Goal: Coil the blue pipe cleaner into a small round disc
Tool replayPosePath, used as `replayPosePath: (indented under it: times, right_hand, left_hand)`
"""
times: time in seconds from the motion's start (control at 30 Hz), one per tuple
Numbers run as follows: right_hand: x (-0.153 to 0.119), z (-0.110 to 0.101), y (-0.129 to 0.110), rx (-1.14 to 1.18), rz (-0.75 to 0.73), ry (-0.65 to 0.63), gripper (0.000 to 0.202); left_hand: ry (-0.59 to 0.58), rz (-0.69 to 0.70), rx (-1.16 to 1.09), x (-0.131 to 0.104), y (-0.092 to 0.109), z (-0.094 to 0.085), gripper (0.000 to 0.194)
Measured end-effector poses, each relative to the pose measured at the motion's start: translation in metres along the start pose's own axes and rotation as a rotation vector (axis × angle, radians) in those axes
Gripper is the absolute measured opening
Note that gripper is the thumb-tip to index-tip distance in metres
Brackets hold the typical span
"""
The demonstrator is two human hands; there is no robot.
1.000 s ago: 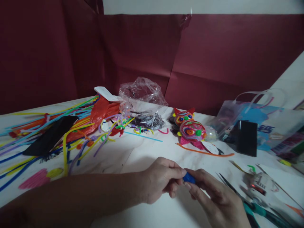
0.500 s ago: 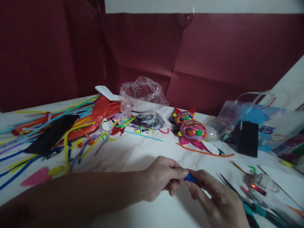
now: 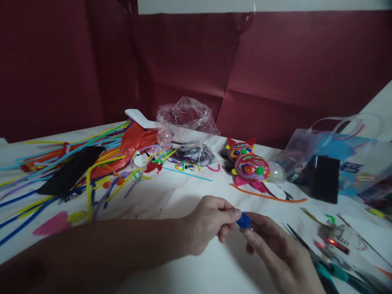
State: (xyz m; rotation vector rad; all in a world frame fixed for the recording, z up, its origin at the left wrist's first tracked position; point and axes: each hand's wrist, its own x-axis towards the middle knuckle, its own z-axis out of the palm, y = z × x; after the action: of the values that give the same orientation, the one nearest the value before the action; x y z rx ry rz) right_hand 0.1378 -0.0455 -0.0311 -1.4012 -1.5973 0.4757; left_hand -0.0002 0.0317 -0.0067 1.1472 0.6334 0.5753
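A small, flat, blue oval piece [image 3: 244,221] is held just above the white tabletop, near the middle of the head view. Its material is hard to make out. My left hand [image 3: 214,220] pinches its left edge between thumb and forefinger, the other fingers curled under. At its right edge are the thumb and forefinger tips of my right hand [image 3: 275,249], closed lightly about it. Beyond my hands lies an orange pipe cleaner [image 3: 269,196], with a colourful cat-like figure [image 3: 251,165] behind it.
Many pipe cleaners [image 3: 88,196] and a black pouch-like item [image 3: 72,169] cover the left side. A clear plastic bag [image 3: 186,116] stands at the back. To the right are teal-handled pliers [image 3: 339,271], a glue gun with a red light [image 3: 343,241], and a black phone-like slab [image 3: 325,179].
The blue piece shows more of its flat face now. My right fingertips have drawn back a little and spread slightly at its edge. The view has shifted slightly.
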Motion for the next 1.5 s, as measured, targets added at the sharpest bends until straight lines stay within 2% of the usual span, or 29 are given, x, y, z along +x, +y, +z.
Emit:
replayPosePath:
  times: [0.07, 0.23, 0.47, 0.57, 0.67, 0.77, 0.83, 1.0, 1.17, 1.37, 1.5]
  right_hand:
    - [0.001, 0.001, -0.002, 0.047, 0.064, -0.056, 0.026]
    - [-0.002, 0.001, -0.004, -0.01, 0.097, -0.137, 0.034]
    - [-0.005, -0.001, -0.001, -0.171, 0.042, -0.17, 0.033]
    - [-0.005, 0.002, 0.003, -0.102, 0.093, -0.152, 0.035]
    - [-0.005, 0.004, 0.008, -0.026, 0.134, -0.13, 0.038]
    - [-0.007, 0.003, 0.007, 0.015, 0.126, -0.146, 0.038]
    - [-0.007, 0.002, 0.004, 0.009, 0.106, -0.162, 0.036]
    - [-0.004, 0.001, -0.001, -0.007, 0.092, -0.172, 0.037]
    - [0.002, -0.001, -0.001, 0.03, 0.126, -0.155, 0.033]
    - [-0.001, -0.007, -0.004, -0.207, -0.055, -0.201, 0.03]
    - [-0.003, -0.005, 0.002, -0.18, -0.026, -0.215, 0.029]
  left_hand:
    - [0.024, 0.016, 0.033, -0.001, 0.002, 0.001, 0.015]
    - [0.021, 0.038, 0.128, -0.004, -0.001, 0.005, 0.013]
    - [0.046, -0.048, 0.211, -0.006, -0.001, 0.005, 0.015]
    - [0.026, -0.036, 0.168, -0.002, -0.003, 0.002, 0.015]
    - [-0.041, -0.04, 0.033, 0.002, -0.007, -0.001, 0.023]
    - [-0.135, -0.076, -0.089, 0.004, -0.009, -0.003, 0.033]
    - [-0.156, -0.093, -0.101, 0.004, -0.008, -0.004, 0.037]
    - [-0.102, -0.083, -0.032, 0.002, -0.004, -0.002, 0.043]
    - [-0.03, -0.02, 0.085, 0.003, -0.005, -0.001, 0.038]
    - [-0.055, -0.074, 0.109, 0.001, -0.008, -0.001, 0.044]
    - [-0.041, -0.126, 0.072, 0.002, -0.009, -0.003, 0.047]
